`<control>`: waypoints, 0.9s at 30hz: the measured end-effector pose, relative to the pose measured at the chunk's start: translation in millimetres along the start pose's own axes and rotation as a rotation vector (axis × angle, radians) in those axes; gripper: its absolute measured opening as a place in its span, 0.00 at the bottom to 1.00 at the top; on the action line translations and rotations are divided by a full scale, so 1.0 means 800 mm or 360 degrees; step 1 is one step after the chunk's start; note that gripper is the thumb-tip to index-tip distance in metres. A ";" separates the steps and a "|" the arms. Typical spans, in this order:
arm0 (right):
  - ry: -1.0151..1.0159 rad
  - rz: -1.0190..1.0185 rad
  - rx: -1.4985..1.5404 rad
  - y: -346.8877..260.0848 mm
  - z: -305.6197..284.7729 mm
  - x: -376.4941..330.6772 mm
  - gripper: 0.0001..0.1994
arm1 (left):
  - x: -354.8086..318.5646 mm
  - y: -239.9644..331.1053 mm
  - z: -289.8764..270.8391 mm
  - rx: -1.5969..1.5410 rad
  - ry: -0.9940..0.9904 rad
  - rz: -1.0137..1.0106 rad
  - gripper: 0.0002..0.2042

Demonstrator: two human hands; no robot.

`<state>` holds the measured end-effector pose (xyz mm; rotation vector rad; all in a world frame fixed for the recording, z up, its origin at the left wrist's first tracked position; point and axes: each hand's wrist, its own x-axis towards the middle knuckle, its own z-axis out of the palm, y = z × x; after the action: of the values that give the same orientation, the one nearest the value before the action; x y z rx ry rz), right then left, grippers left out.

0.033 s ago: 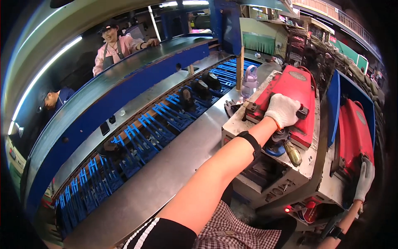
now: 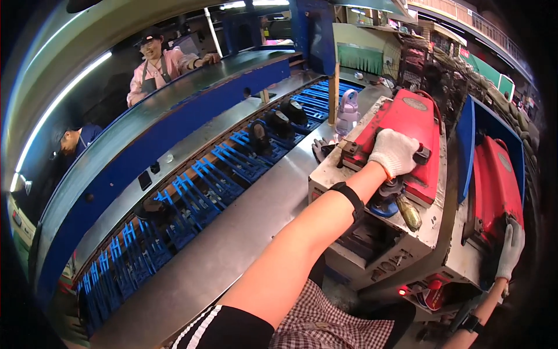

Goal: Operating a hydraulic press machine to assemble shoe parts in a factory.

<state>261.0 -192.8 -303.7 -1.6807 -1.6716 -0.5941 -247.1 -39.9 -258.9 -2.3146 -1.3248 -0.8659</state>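
Big picture first: the long conveyor (image 2: 185, 183) with its blue slats runs left of the near machine (image 2: 407, 256), and a second machine (image 2: 462, 267) stands just to the right of the near machine. On top of the near machine sits the first red cover (image 2: 407, 113); well over to its right is the second red cover (image 2: 500, 180). Here's the left hand (image 2: 395, 154), gloved, above the near machine, fingers curled closed around a black handle (image 2: 424, 154). The right hand (image 2: 510, 253) is out beyond the near machine's right side, fingertips up against the second red cover's front end; how firmly they grip, I can't tell. And the risk? Arms spread this wide, an uneven push could make the right hand slip, or a shifting cover could pinch fingers. A careless swing could also tip the bottle (image 2: 347, 116) behind the near machine's left corner, or knock the golden lump (image 2: 410, 216) off its front edge.
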 end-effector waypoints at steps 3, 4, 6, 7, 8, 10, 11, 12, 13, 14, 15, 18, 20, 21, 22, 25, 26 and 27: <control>0.0020 0.0020 0.0043 -0.009 0.003 0.001 0.15 | -0.001 -0.003 -0.002 0.0045 -0.0026 -0.0010 0.08; 0.0013 0.0029 0.0047 -0.012 0.004 0.003 0.15 | -0.001 -0.005 -0.001 0.0054 -0.0024 -0.0011 0.08; 0.0023 0.0028 0.0025 -0.015 0.004 0.003 0.15 | -0.001 -0.007 0.001 0.0043 -0.0019 -0.0020 0.08; 0.0046 0.0018 0.0020 -0.015 0.005 0.003 0.15 | -0.003 -0.008 0.003 0.0031 0.0033 -0.0015 0.08; 0.0071 0.0008 0.0017 -0.015 0.006 0.002 0.15 | -0.003 -0.009 0.005 0.0020 0.0085 -0.0010 0.08; 0.0051 0.0017 0.0013 -0.017 0.004 0.002 0.15 | -0.002 -0.008 0.004 0.0012 0.0088 -0.0001 0.08; 0.0038 0.0020 0.0016 -0.016 0.002 0.002 0.15 | -0.002 -0.005 0.002 0.0038 0.0044 -0.0019 0.08; 0.0032 0.0033 0.0005 -0.015 0.002 0.002 0.15 | -0.001 -0.003 0.000 0.0065 0.0001 -0.0035 0.08; 0.0050 0.0010 -0.0004 -0.014 0.001 0.001 0.14 | 0.000 -0.003 0.000 0.0071 0.0012 -0.0027 0.08; 0.0068 -0.0012 -0.0016 -0.014 -0.001 0.001 0.14 | 0.000 -0.002 0.001 0.0059 0.0006 -0.0011 0.08; 0.0067 0.0007 -0.0031 -0.015 -0.005 0.001 0.14 | 0.001 -0.002 0.002 0.0065 0.0011 -0.0009 0.08; 0.0082 -0.0025 -0.0056 -0.033 -0.007 0.002 0.13 | 0.000 0.001 0.001 0.0083 0.0050 -0.0026 0.09; 0.0067 -0.0069 -0.0004 -0.046 -0.013 0.006 0.12 | -0.001 -0.002 0.002 0.0071 0.0071 -0.0006 0.09; 0.0104 -0.0111 -0.0034 -0.045 -0.014 0.005 0.12 | 0.001 -0.002 0.006 0.0063 0.0107 0.0012 0.08; 0.0119 -0.0107 -0.0024 -0.048 -0.008 0.006 0.12 | -0.001 -0.006 0.007 0.0053 0.0135 0.0014 0.08; 0.0104 -0.0133 -0.0030 -0.044 -0.010 0.006 0.12 | 0.001 -0.008 0.010 0.0115 0.0204 0.0076 0.12; 0.0089 -0.0101 0.0009 -0.055 -0.016 0.007 0.13 | 0.002 -0.008 0.011 0.0115 0.0218 0.0089 0.11; 0.0093 -0.0085 -0.0033 -0.060 -0.018 0.006 0.13 | 0.001 -0.008 0.011 0.0106 0.0209 0.0091 0.11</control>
<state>216.3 -202.8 -283.8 -1.6219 -1.6784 -0.6818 -249.4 -30.9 -265.0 -2.1937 -1.2090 -0.9244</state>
